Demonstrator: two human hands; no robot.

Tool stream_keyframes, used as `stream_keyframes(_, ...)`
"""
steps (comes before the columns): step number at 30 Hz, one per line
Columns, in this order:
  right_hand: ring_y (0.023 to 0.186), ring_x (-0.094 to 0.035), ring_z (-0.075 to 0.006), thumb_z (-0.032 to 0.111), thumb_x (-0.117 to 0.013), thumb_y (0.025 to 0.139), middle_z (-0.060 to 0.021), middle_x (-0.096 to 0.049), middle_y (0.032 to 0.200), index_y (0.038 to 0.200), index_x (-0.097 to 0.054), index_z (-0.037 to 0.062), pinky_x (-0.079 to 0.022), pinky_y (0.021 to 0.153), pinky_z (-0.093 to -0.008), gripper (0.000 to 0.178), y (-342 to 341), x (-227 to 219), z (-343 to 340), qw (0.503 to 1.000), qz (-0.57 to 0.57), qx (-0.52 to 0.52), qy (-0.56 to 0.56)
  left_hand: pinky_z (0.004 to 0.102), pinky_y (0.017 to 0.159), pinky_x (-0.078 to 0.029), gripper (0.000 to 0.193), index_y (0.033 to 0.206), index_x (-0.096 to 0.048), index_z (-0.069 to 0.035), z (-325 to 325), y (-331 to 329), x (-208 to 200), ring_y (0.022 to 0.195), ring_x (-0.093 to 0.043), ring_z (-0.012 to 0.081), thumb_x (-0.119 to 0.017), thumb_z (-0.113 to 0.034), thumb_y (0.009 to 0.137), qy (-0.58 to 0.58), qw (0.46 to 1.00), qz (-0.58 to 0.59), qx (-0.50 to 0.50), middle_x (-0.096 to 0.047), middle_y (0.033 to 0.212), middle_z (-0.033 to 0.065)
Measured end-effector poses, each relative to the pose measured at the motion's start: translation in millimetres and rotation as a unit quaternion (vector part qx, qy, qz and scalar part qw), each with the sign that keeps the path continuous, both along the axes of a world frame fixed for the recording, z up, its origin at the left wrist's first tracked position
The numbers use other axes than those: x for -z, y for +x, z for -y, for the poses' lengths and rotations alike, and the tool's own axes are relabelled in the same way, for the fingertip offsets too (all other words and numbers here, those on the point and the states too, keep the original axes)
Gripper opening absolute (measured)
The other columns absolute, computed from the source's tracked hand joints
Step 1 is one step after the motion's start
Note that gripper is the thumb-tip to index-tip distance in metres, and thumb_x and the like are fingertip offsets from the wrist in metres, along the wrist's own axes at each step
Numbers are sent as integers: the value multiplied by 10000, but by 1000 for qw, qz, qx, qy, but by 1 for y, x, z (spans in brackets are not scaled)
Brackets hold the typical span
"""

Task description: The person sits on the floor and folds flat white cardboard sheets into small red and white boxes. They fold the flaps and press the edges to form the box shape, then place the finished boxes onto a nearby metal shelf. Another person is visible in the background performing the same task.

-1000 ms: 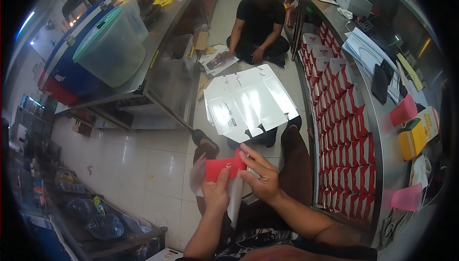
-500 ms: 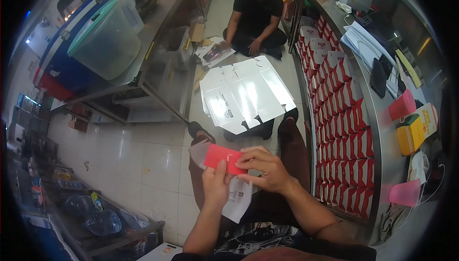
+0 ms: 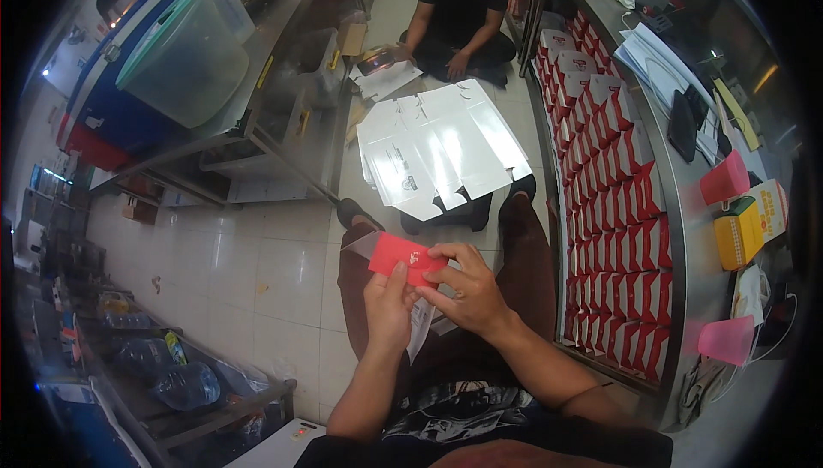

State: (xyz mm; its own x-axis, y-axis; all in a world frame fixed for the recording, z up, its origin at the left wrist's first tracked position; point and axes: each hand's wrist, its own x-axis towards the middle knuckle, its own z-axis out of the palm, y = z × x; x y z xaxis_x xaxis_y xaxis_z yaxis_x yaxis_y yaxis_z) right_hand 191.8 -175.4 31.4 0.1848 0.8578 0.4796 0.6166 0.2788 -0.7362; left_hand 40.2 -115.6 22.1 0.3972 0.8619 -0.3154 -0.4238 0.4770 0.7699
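Above my lap I hold a red-and-white cardboard box blank (image 3: 394,254), its red face turned up and white flaps jutting out at the left and below. My left hand (image 3: 390,309) grips its near edge, thumb on the red face. At the blank's right end, my right hand (image 3: 470,288) pinches it between thumb and fingers. Part of the blank is hidden behind my hands. Beyond my knees, a stack of flat white box sheets (image 3: 441,155) lies on a dark low stool (image 3: 454,218).
Folded red-and-white boxes (image 3: 613,254) fill the shelf on my right, below a steel counter with pink cups (image 3: 726,341). Another person (image 3: 463,14) sits on the floor ahead. A steel table (image 3: 283,48) with a plastic tub (image 3: 184,65) stands left; water bottles (image 3: 187,387) lie lower left.
My hands have lifted the blank slightly away from me, and its lower white flap shows less now. The seated person's hand at the left has shifted a little.
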Motion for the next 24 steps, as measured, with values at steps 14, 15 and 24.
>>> stream_keyframes(14, 1374, -570, -326, 162, -807, 882, -163, -639, 1432, 1295, -726, 68, -341, 1222, -481, 432, 64, -11, 11, 969, -25, -170, -179, 484, 801, -537, 254, 1154, -709, -89, -21, -38, -23, 923, -706, 408, -720, -104, 901, 398, 662, -398, 495, -740, 944, 192)
stream_keyframes(15, 1218, -655, -314, 211, -773, 913, -129, -743, 1202, 1219, -753, 68, -415, 1150, -471, 338, 57, -3, 11, 962, -23, -180, -206, 508, 809, -532, 254, 1144, -709, -91, -22, -35, -20, 946, -695, 434, -714, -94, 890, 397, 657, -406, 496, -739, 956, 199)
stream_keyframes(24, 893, -668, -398, 292, -633, 997, -161, -715, 910, 911, -733, 50, -511, 807, -489, 276, 60, 112, 11, 930, -4, -121, -349, 525, 844, -537, 245, 1098, -719, -38, -53, 26, 91, 970, -690, 454, -724, -120, 867, 310, 634, -347, 618, -726, 962, 250)
